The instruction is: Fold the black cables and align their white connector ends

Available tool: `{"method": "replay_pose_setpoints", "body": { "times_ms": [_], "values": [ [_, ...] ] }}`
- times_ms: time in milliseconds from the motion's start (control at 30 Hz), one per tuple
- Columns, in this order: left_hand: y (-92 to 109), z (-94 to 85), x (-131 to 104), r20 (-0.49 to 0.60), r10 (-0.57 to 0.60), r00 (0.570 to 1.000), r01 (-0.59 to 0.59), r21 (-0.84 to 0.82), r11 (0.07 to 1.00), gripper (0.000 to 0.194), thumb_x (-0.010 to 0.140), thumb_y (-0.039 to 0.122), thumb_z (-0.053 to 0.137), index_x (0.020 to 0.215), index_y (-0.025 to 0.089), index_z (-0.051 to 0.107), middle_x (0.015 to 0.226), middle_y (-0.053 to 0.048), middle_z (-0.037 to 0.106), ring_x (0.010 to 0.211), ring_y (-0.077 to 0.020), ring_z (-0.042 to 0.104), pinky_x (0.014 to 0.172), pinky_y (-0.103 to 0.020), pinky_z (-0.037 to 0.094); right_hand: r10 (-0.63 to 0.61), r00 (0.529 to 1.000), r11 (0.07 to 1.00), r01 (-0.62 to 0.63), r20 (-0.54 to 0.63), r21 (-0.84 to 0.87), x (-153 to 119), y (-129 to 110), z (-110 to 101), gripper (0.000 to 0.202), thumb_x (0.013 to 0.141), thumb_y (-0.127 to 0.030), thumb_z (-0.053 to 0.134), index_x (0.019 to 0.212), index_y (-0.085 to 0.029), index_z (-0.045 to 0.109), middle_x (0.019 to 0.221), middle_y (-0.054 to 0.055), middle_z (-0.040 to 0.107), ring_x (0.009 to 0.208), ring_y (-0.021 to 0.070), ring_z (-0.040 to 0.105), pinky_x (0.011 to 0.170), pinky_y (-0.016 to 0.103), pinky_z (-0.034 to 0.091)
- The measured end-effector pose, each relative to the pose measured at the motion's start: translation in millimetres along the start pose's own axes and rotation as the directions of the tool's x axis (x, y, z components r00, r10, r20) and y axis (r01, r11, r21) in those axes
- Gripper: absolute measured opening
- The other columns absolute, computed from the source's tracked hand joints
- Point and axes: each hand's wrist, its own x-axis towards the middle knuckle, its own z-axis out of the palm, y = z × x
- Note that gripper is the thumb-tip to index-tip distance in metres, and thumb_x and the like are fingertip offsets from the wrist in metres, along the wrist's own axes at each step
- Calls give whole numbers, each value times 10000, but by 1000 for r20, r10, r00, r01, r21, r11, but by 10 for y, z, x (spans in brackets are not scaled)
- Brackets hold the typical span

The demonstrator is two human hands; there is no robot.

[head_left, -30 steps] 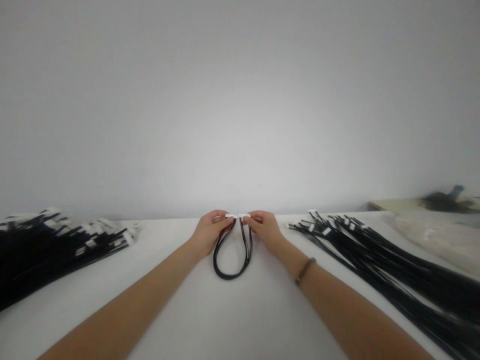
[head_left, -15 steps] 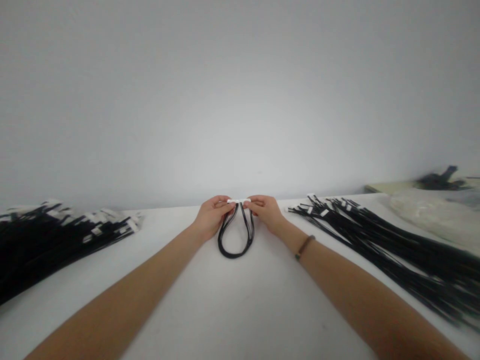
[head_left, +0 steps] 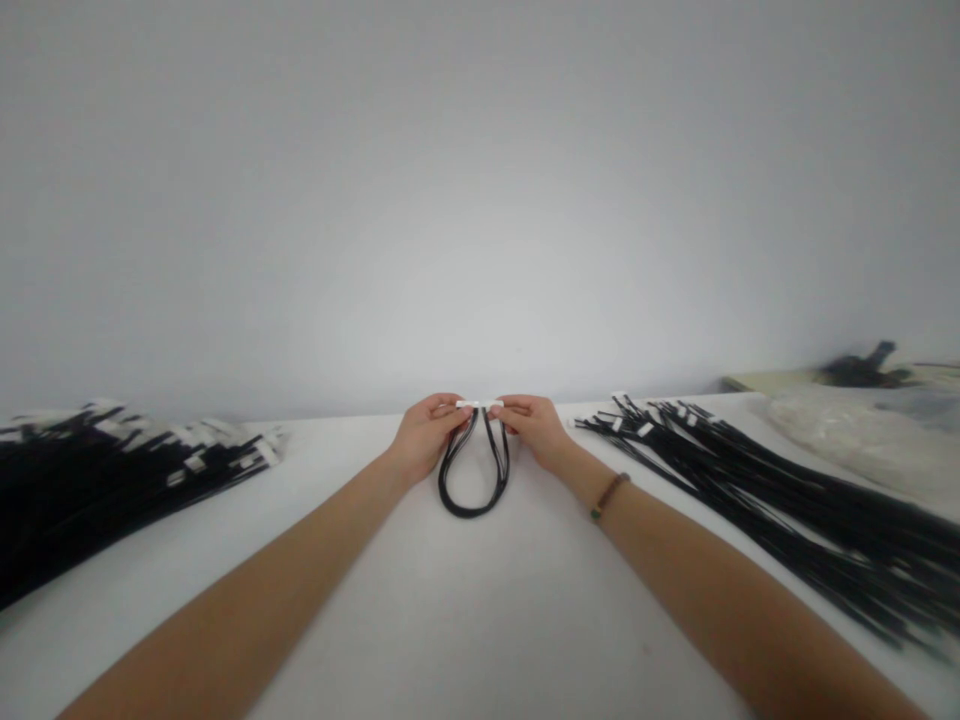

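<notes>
In the middle of the head view, a black cable (head_left: 466, 512) is bent into a hanging loop, its two ends brought up side by side. White pieces (head_left: 480, 405), which look like connectors or labels, sit at those ends. My left hand (head_left: 426, 432) pinches the left end between thumb and fingers. At the right end, my right hand (head_left: 534, 428) does the same. Both fists are closed, and the fingertips partly cover the white pieces. Whether the two ends touch each other I cannot tell.
A pile of black cables (head_left: 97, 490) with white ends lies on the left of the white table (head_left: 480, 620). More black cables (head_left: 750, 480) spread over the right side. Behind them are a clear plastic bag (head_left: 855, 430) and a dark object (head_left: 862, 365). A pale wall (head_left: 480, 200) stands behind.
Both hands keep their hold on the cable and have barely moved. The view has shifted slightly, so the things on the right appear a little further left.
</notes>
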Motion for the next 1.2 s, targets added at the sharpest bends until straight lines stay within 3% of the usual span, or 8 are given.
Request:
{"method": "replay_pose_setpoints", "body": {
  "times_ms": [1200],
  "values": [
    [-15,-16,6,12,13,1000,-13,-20,1000,306,532,212,702,768,133,524,552,22,533,530,-71,512,531,-184,382,13,1000,1000,-13,-15,-6,-5,-9,8,292,545,-289,681,766,-106,626,656,48,624,476,60,420,469,209,311]
  ]
}}
